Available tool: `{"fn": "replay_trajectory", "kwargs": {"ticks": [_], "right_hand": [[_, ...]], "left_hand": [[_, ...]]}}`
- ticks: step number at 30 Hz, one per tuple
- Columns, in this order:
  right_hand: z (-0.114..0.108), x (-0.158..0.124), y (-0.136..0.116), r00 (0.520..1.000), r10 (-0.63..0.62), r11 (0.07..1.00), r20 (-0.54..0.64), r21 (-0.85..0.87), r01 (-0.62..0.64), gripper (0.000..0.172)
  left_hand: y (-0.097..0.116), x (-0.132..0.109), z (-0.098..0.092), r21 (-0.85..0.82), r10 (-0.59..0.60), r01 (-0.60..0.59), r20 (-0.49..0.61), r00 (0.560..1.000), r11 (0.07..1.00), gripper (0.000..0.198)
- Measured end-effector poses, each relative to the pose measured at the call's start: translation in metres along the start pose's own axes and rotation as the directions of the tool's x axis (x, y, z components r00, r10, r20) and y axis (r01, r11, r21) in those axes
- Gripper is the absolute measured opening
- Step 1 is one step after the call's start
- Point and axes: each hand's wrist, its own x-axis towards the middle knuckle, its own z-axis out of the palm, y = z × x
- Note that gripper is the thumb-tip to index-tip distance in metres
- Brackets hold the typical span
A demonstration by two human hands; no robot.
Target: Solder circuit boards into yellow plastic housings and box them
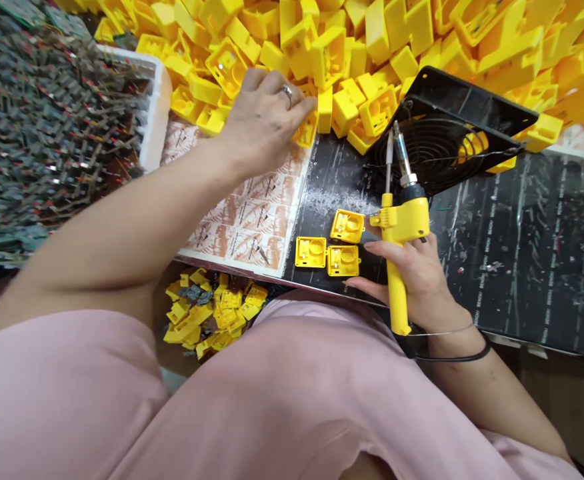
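My right hand [425, 283] holds a yellow soldering gun [401, 227] by its handle, its metal tip pointing away from me; thumb and a finger reach toward the small housings. Three open yellow housings lie close together on the black mat: one at the top [348, 226], one at the left [311, 252], one at the lower right [343, 261]. My left hand [268, 120], with a ring on one finger, is at the near edge of the heap of yellow housings [329, 57]. Its fingers bend down over a yellow housing [306, 131]; their tips are partly hidden.
A black fan [437, 150] leans at the back right, beyond the soldering gun. At the left, a white foam box [158, 110] holds many wired circuit boards [62, 133]. Below the table edge is a container of yellow parts [222, 310]. Patterned sheets [252, 220] cover the table's left part.
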Motion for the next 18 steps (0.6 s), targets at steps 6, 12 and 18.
{"fn": "replay_trajectory", "kwargs": {"ticks": [6,12,18], "right_hand": [[0.002,0.008,0.004,0.999,-0.012,0.996,0.041,0.084,0.008,0.047],[0.007,0.012,0.001,0.998,-0.046,0.997,0.053,0.064,0.042,0.048],[0.008,0.007,0.001,0.994,-0.068,0.995,0.082,0.081,0.062,0.049]], "left_hand": [[0.014,-0.053,-0.005,-0.104,0.431,-0.418,0.213,0.877,0.902,0.061],[0.024,-0.077,0.016,-0.280,0.078,-0.078,-0.009,0.997,0.957,0.048],[0.048,-0.081,0.014,-0.286,0.176,-0.121,0.176,0.968,0.951,0.054]]}}
